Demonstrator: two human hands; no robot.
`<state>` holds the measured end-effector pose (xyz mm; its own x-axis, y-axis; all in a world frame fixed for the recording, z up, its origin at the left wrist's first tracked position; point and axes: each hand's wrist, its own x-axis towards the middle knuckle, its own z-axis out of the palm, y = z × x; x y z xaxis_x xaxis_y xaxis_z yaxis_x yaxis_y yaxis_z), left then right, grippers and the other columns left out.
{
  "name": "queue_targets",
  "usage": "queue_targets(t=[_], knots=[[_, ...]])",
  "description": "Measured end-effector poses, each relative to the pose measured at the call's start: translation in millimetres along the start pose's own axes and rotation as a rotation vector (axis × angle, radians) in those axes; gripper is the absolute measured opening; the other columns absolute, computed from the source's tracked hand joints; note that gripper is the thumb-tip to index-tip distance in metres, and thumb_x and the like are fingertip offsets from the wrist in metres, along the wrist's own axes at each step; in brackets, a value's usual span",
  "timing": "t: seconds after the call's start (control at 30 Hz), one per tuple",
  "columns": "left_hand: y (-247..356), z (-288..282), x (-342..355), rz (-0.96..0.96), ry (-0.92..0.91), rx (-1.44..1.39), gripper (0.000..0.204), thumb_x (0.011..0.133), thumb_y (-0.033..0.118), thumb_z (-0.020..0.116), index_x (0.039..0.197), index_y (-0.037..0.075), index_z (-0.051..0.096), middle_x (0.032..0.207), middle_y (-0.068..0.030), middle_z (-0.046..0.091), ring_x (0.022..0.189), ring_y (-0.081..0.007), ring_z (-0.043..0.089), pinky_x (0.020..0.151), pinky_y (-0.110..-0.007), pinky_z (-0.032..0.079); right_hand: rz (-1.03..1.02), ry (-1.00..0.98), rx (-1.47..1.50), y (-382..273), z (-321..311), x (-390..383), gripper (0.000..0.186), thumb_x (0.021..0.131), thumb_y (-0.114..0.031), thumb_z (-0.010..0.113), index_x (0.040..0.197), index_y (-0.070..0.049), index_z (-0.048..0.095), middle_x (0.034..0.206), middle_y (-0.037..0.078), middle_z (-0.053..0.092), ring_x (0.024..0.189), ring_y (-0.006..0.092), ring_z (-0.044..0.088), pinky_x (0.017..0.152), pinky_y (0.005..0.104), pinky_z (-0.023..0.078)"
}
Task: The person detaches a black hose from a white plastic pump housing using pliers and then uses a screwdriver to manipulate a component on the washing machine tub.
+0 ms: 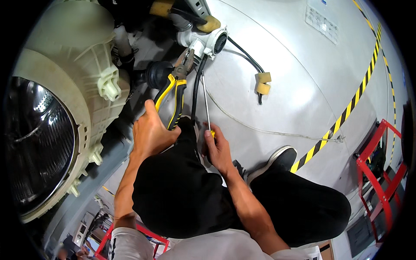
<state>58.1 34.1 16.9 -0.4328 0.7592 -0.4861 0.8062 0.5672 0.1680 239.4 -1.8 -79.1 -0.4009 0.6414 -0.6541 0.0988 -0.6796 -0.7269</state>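
My left hand (154, 134) is wrapped round the handles of a pair of pliers (176, 93) with yellow and black grips. The plier jaws reach up to a white plastic pump-like part (197, 47) and appear to touch its lower side; whether they grip it I cannot tell. In my right hand (220, 149) is a screwdriver (206, 99) with a yellow handle, its thin metal shaft pointing up toward that part. A black hose (198, 84) runs down between the two tools. Left of the plier jaws lies a black rubber bellows (158, 74).
A large cream washing-machine tub (97, 56) with a metal drum (43, 147) fills the left. Yellow foam pieces (263, 83) sit on a black cable, and a thin pale cable (260, 129) crosses the floor. Striped tape (346, 113) and a red metal frame (377, 182) lie right.
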Motion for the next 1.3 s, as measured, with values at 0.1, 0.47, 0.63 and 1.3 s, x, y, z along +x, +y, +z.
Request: queue_targets(t=[0.1, 0.47, 0.63, 1.3], knots=[[0.4, -0.1, -1.3, -0.011, 0.008, -0.001, 0.057, 0.066, 0.021, 0.077, 0.098, -0.001, 0.036, 0.078, -0.0287, 0.062, 0.076, -0.0491, 0.061, 0.07, -0.052, 0.048, 0.028, -0.023, 0.069, -18.0, 8.1, -4.4, 0.035, 0.103, -0.029, 0.043, 0.128, -0.005, 0.047, 0.058, -0.001, 0.045, 0.047, 0.0074, 0.045, 0.045, 0.0245, 0.037], [2.1, -3.1, -0.2, -0.029, -0.013, 0.019, 0.06, 0.065, 0.022, 0.078, 0.101, -0.002, 0.037, 0.078, -0.029, 0.063, 0.076, -0.0485, 0.062, 0.069, -0.052, 0.049, -0.014, 0.056, 0.028, -26.2, 31.2, -9.0, 0.038, 0.1, -0.029, 0.05, 0.13, -0.006, 0.05, 0.072, 0.018, 0.063, 0.065, 0.0252, 0.064, 0.064, 0.0347, 0.049], [-1.4, -3.2, 0.0, -0.018, -0.001, 0.021, 0.061, 0.064, 0.022, 0.079, 0.101, -0.002, 0.037, 0.076, -0.0279, 0.062, 0.073, -0.0483, 0.062, 0.068, -0.052, 0.049, 0.011, 0.031, 0.208, -24.6, 39.6, -8.3, 0.037, 0.101, -0.028, 0.049, 0.13, -0.005, 0.051, 0.065, 0.008, 0.058, 0.054, 0.015, 0.057, 0.053, 0.029, 0.044], [-22.0, 16.2, 11.1, 0.073, 0.006, -0.042, 0.071, 0.059, 0.031, 0.082, 0.103, -0.002, 0.038, 0.073, -0.0225, 0.063, 0.067, -0.0417, 0.064, 0.062, -0.047, 0.051, 0.066, -0.03, 0.009, -50.4, -5.2, -6.1, 0.032, 0.102, -0.028, 0.046, 0.126, -0.008, 0.053, 0.058, -0.004, 0.04, 0.045, 0.0062, 0.037, 0.043, 0.0237, 0.032]])
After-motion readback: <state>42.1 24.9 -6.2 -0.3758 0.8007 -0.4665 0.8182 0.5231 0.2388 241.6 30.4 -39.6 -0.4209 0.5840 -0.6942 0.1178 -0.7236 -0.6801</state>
